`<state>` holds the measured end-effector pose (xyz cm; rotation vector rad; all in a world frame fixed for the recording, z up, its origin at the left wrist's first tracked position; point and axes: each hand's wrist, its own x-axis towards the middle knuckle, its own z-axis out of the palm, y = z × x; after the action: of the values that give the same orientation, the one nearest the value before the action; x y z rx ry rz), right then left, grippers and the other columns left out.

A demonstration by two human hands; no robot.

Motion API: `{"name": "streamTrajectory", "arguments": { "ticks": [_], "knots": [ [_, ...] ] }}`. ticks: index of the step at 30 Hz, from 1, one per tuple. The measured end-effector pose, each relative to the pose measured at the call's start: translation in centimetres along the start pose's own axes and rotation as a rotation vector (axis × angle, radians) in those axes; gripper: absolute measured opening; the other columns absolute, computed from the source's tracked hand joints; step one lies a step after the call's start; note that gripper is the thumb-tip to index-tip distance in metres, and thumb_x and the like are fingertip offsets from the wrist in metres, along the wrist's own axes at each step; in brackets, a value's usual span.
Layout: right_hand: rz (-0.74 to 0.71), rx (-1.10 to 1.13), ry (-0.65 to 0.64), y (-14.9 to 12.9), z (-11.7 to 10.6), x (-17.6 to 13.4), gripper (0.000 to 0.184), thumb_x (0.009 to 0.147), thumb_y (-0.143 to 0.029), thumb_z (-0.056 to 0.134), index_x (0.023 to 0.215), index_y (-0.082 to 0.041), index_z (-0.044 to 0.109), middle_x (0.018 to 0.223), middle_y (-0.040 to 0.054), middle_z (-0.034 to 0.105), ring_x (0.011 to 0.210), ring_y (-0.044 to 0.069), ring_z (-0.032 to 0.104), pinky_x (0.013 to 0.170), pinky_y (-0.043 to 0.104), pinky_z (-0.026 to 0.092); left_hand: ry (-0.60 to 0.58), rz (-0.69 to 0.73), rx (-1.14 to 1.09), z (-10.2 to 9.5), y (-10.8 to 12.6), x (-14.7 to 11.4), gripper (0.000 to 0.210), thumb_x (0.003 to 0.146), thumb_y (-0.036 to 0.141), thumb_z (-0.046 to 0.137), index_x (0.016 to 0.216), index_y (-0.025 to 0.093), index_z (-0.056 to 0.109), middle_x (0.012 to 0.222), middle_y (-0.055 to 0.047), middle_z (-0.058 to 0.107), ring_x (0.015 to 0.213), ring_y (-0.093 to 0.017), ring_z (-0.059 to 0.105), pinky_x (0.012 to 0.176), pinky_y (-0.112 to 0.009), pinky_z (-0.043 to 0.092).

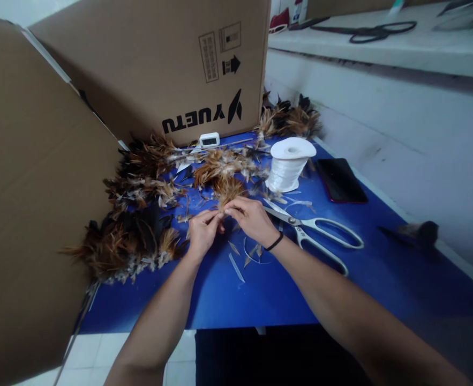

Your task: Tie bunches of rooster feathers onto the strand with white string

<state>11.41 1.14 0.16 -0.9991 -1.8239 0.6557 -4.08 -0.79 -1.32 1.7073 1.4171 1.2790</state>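
Observation:
Both hands meet over the middle of the blue table. My left hand [204, 231] is closed in a pinch at the base of a small bunch of golden-brown feathers [229, 188]. Fingers of my right hand [250, 215], with a black band on the wrist, pinch the same bunch from the other side. The feather tips point away from me. Just right of my right hand lie large scissors [320, 230] with pale handles, their blades parted. A white spool of ribbon [288, 166] stands upright behind them. Between my fingertips, the finer detail is too small to make out.
Brown and black feather bunches [127, 241] line the left side; more feathers [224, 163] lie behind my hands. A large cardboard box [159, 69] walls the back. A dark phone [342, 179] rests at right, a white digital device [209, 140] at the back. Ribbon scraps [236, 268] lie nearby.

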Motion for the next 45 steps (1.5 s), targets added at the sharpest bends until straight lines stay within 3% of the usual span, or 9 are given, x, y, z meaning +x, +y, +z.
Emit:
{"name": "streamTrajectory", "arguments": {
  "ticks": [8,12,18,25,30,34,37,41,45],
  "knots": [
    [0.181,0.236,0.116,-0.2,0.4,0.0,0.023,0.076,-0.023,0.062,0.098,-0.021,0.054,0.074,-0.0017,0.067,0.067,0.014,0.063,0.064,0.026,0.047,-0.013,-0.218,-0.415,0.4,-0.3,0.2,0.020,0.072,0.035,0.069,0.069,0.014,0.070,0.049,0.002,0.057,0.042,-0.009,0.049,0.049,-0.023,0.041],
    [0.249,0.264,0.119,-0.4,0.5,0.0,0.020,0.072,-0.030,0.066,0.085,-0.019,0.055,0.068,-0.0022,0.064,0.061,0.012,0.059,0.061,0.025,0.045,-0.016,-0.293,-0.613,0.3,-0.3,0.4,0.021,0.070,0.033,0.071,0.068,0.013,0.069,0.049,0.001,0.057,0.044,-0.008,0.048,0.051,-0.022,0.040],
    [0.186,0.180,-0.055,-0.3,0.6,-0.1,0.016,0.078,-0.031,0.060,0.071,-0.017,0.062,0.065,-0.0017,0.060,0.061,0.011,0.053,0.058,0.023,0.040,-0.122,-0.313,-0.663,0.3,0.2,0.1,0.020,0.070,0.032,0.071,0.067,0.013,0.068,0.048,0.002,0.054,0.044,-0.007,0.046,0.050,-0.021,0.039],
    [0.127,0.201,-0.054,-0.6,0.3,0.0,0.021,0.077,-0.033,0.062,0.065,-0.016,0.064,0.065,-0.0015,0.058,0.062,0.010,0.051,0.059,0.023,0.040,-0.147,-0.303,-0.660,0.1,0.1,0.0,0.021,0.071,0.033,0.071,0.066,0.012,0.067,0.049,0.002,0.054,0.042,-0.006,0.044,0.047,-0.021,0.036],
    [0.199,0.338,0.029,-0.9,-1.7,0.8,0.019,0.075,-0.031,0.064,0.086,-0.016,0.069,0.081,0.0027,0.069,0.071,0.014,0.061,0.067,0.027,0.046,-0.091,-0.316,-0.745,-0.1,0.1,0.2,0.020,0.066,0.031,0.074,0.067,0.012,0.068,0.051,0.001,0.056,0.041,-0.004,0.043,0.045,-0.020,0.034],
    [0.198,0.162,0.087,-0.1,-3.9,0.6,0.014,0.077,-0.026,0.061,0.084,-0.016,0.069,0.080,0.0035,0.070,0.072,0.015,0.062,0.067,0.028,0.046,0.001,-0.349,-0.887,-0.4,0.2,0.5,0.021,0.059,0.027,0.078,0.067,0.012,0.066,0.060,0.000,0.058,0.042,-0.002,0.042,0.041,-0.017,0.032],
    [0.139,-0.068,-0.016,0.9,-4.5,-0.2,0.010,0.077,-0.019,0.059,0.080,-0.018,0.068,0.082,0.0028,0.070,0.074,0.015,0.062,0.068,0.027,0.045,0.033,-0.350,-0.935,-0.7,0.2,0.7,0.021,0.058,0.027,0.078,0.066,0.012,0.065,0.061,0.000,0.057,0.043,-0.001,0.040,0.040,-0.016,0.031],
    [0.177,-0.420,-0.183,1.3,-3.1,-1.1,0.010,0.079,-0.017,0.058,0.079,-0.018,0.068,0.081,0.0055,0.069,0.074,0.017,0.063,0.069,0.029,0.044,0.050,-0.335,-0.937,-0.9,0.1,0.8,0.021,0.057,0.027,0.078,0.066,0.012,0.065,0.061,0.000,0.057,0.043,-0.001,0.039,0.040,-0.016,0.032],
    [0.251,-0.685,-0.144,0.8,-0.6,-1.0,0.016,0.082,-0.029,0.057,0.083,-0.015,0.066,0.087,0.0144,0.067,0.076,0.023,0.064,0.066,0.032,0.043,0.066,-0.327,-0.941,-1.1,0.0,1.0,0.021,0.057,0.026,0.078,0.067,0.013,0.065,0.061,0.000,0.057,0.044,-0.002,0.041,0.041,-0.016,0.033]
  ]
}}
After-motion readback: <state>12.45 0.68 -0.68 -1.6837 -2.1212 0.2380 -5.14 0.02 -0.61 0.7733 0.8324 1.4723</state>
